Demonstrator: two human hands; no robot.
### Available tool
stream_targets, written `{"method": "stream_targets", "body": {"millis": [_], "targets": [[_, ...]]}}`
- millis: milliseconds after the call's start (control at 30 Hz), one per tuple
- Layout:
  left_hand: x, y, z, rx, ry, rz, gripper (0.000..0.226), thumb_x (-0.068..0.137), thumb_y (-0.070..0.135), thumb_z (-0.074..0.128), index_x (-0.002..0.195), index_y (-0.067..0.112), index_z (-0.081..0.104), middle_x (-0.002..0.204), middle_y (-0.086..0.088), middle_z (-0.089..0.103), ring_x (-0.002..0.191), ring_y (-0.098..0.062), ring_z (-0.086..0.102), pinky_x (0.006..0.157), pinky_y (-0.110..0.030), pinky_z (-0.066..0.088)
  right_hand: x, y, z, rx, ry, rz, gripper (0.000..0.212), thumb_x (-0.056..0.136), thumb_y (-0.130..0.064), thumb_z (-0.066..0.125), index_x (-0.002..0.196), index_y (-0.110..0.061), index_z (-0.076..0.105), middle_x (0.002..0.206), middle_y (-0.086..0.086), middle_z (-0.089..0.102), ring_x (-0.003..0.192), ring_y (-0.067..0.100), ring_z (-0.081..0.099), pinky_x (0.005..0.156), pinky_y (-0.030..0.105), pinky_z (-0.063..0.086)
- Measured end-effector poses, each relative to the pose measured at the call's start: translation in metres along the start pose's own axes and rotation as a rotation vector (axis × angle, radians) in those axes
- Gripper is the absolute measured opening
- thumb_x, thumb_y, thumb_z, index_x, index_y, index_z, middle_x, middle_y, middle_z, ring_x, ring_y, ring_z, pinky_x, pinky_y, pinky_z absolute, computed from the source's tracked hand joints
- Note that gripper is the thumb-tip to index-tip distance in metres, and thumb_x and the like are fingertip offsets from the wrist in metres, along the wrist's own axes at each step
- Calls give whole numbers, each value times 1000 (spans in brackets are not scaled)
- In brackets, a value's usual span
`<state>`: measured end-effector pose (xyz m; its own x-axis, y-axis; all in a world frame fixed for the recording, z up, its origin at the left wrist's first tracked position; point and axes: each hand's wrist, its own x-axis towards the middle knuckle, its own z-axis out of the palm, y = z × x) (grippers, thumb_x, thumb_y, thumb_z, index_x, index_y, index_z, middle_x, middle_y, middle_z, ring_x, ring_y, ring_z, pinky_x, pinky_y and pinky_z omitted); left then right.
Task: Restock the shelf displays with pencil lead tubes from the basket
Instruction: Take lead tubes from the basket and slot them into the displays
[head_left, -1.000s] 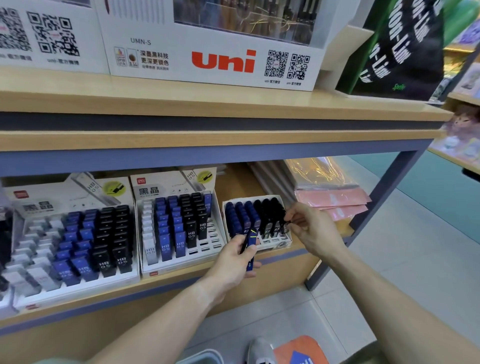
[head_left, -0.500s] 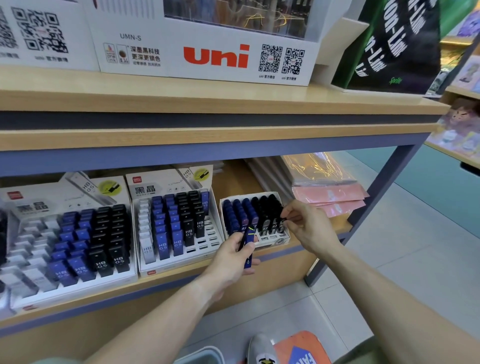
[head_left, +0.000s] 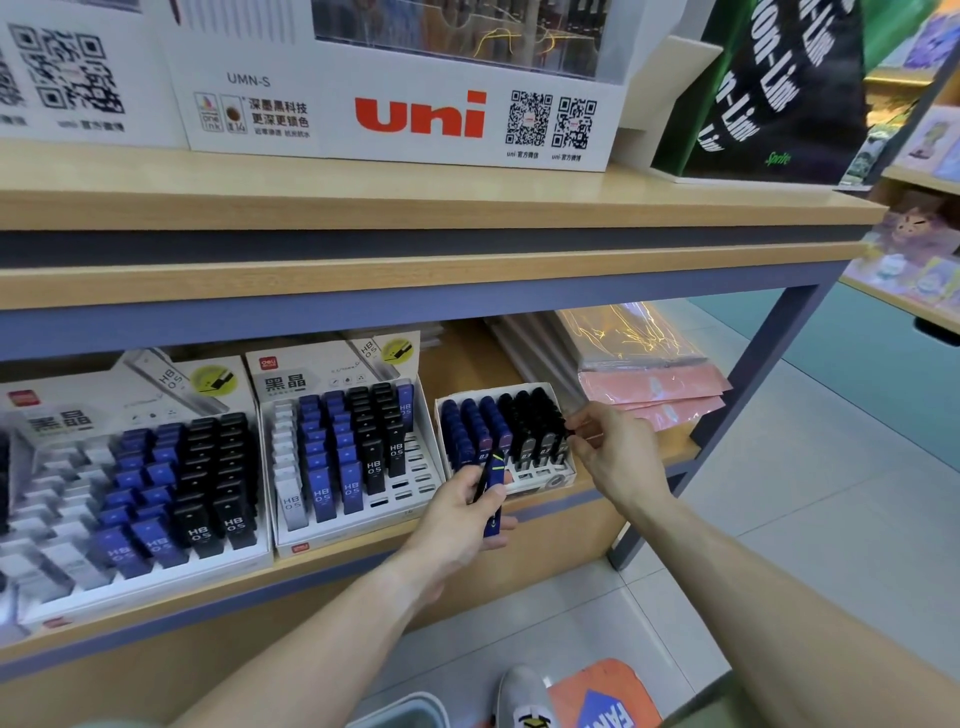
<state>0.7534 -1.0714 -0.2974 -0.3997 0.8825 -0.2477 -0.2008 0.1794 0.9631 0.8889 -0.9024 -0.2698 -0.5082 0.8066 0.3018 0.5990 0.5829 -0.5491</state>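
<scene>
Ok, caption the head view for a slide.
Left hand holds blue lead tubes; right hand pinches a black tube at the small display box.

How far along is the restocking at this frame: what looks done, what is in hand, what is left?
Done: the small display box has its back rows filled with blue and black tubes. In hand: the left hand grips blue lead tubes, while the right hand pinches a black tube at the box's right edge. Left: empty front slots in that box and in the middle display.

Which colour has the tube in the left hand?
Dark blue, with a thin yellow-green stripe; the tube shows best in the head view.
</scene>
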Motion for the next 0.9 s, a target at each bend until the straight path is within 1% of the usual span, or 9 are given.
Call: {"method": "stream_targets", "body": {"millis": [133,233,300,367,467,600,700,833,900], "targets": [[-3,2,-2,-41,-15,-4,22,107,19,52,126,17,62,123,1,70,95,-18,77,84,-36,63,-4,-6,-7,-97,-2,-19,32,84,-4,66,105,-26,55,82,-3,71,74,21,67,67,35,55],[-9,7,-6,-84,-56,0,21,106,20,55,123,11,63,110,-3,78,92,-26,77,76,-33,63,-8,-22,-17,-67,33,23,22,83,-7,67,95,-24,59,81,-9,70,72,16,68,60,28,50],[-13,9,-8,-94,-75,4,22,105,21,58,122,9,63,105,-5,79,91,-29,77,71,-30,63,-14,-37,-20,143,-87,119,11,83,-17,77,85,-24,68,73,-5,73,69,13,70,64,29,56],[-17,11,-8,-97,-92,1,23,103,22,60,122,10,63,103,-8,79,91,-32,77,67,-27,61,-23,-50,-19,396,-304,219,11,83,-23,82,90,-21,74,76,3,76,70,13,72,69,30,59],[-21,12,-7,-96,-115,-1,24,102,24,62,123,13,66,104,-10,79,92,-33,77,62,-24,59,-30,-59,-16,557,-467,251,18,86,-8,78,103,-10,73,85,10,77,71,12,72,65,22,56],[-23,9,-7,-160,-121,-17,24,104,18,59,125,10,66,107,-12,78,97,-33,76,70,-25,61,-28,-64,-15,596,-439,243,16,85,3,76,99,-4,73,81,12,76,69,15,71,66,22,58],[-24,7,-9,-227,-144,-29,23,105,9,54,123,9,67,110,-13,77,103,-32,75,77,-25,61,-27,-64,-15,608,-396,231,18,82,0,80,97,-7,73,82,13,77,74,20,72,77,31,62],[-26,5,-11,-254,-127,-34,23,105,7,52,124,6,66,109,-15,77,102,-32,75,78,-25,61,-30,-65,-15,638,-444,208,23,81,1,80,102,-7,74,86,13,77,79,26,76,80,31,62],[-26,5,-11,-268,-101,-53,23,105,6,51,122,4,66,105,-15,78,94,-29,76,71,-23,59,-30,-67,-14,670,-448,207,23,82,1,79,104,-7,74,87,14,77,80,31,77,80,33,63]]}}
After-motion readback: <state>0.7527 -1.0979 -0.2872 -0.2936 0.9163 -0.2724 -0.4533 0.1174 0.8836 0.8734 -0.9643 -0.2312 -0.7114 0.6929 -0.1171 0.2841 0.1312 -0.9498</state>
